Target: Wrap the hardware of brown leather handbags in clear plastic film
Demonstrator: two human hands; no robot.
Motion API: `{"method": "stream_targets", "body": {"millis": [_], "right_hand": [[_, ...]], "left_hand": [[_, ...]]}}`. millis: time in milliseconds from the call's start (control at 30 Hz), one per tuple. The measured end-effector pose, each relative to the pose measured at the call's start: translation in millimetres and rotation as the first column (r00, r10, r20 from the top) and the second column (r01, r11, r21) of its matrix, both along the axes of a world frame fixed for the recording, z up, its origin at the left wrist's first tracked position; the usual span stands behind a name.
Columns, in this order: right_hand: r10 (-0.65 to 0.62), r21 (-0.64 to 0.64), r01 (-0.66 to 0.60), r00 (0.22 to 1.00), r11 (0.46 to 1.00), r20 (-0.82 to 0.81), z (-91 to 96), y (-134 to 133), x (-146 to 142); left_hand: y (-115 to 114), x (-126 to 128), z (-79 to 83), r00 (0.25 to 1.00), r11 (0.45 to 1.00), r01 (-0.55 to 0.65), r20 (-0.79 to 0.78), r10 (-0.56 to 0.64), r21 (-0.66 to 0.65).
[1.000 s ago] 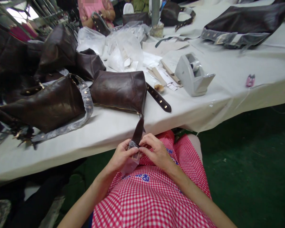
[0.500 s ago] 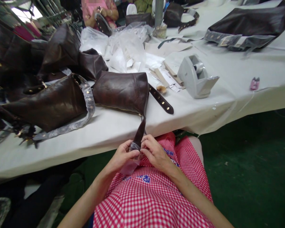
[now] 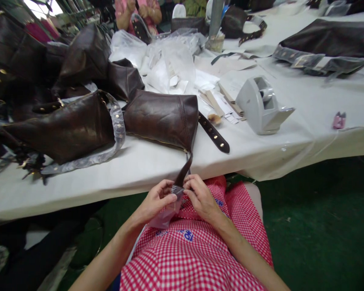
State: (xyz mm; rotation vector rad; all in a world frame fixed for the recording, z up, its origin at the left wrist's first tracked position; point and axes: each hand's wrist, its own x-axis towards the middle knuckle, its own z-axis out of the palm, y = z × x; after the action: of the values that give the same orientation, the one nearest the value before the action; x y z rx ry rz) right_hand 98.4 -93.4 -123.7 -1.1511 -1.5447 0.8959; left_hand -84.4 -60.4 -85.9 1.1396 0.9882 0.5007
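A dark brown leather handbag lies on the table, and its strap hangs over the edge towards my lap. Around the strap's lower end is a clear plastic sleeve, dangling over my checked apron. My left hand pinches this sleeve between thumb and fingers at its upper part. On the other side, my right hand has its thumb and fingertips closed at the sleeve's top edge beside the strap. The bag's other strap end, with brass studs, rests on the tabletop to the right.
Further brown bags are piled at the left, one with a plastic-wrapped strap. A grey tape dispenser stands right of the bag, near card strips. Crumpled plastic lies behind. Across the table a person handles a strap.
The plastic sleeve, bunched round the strap before, now hangs longer and flatter below my left hand. Both hands stay close together at the strap. The whole view has shifted slightly.
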Motion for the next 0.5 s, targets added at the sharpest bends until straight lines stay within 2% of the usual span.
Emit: {"method": "stream_targets", "body": {"millis": [100,167,300,433,500], "right_hand": [[0.007,-0.031,-0.006,1.000,1.000,0.016,-2.4,-1,0],[0.017,-0.047,-0.016,0.999,0.999,0.033,-3.6,-2,0],[0.010,-0.062,-0.006,0.999,0.998,0.052,-5.3,-5,3],[0.019,-0.078,-0.017,0.999,0.997,0.034,-5.8,-7,3],[0.003,-0.091,0.001,0.999,0.996,0.046,0.2,-10,3]], "left_hand": [[2,-1,0.5,0.991,0.982,-0.133,-0.016,0.136,0.136],[4,-2,1.2,0.984,0.955,-0.156,-0.044,0.173,0.254],[8,-2,2.3,0.989,0.878,-0.037,-0.107,0.100,0.477],[13,-1,6.5,0.991,0.849,0.036,-0.128,0.038,0.528],[13,-2,11.8,0.989,0.832,0.095,-0.148,-0.015,0.547]]}}
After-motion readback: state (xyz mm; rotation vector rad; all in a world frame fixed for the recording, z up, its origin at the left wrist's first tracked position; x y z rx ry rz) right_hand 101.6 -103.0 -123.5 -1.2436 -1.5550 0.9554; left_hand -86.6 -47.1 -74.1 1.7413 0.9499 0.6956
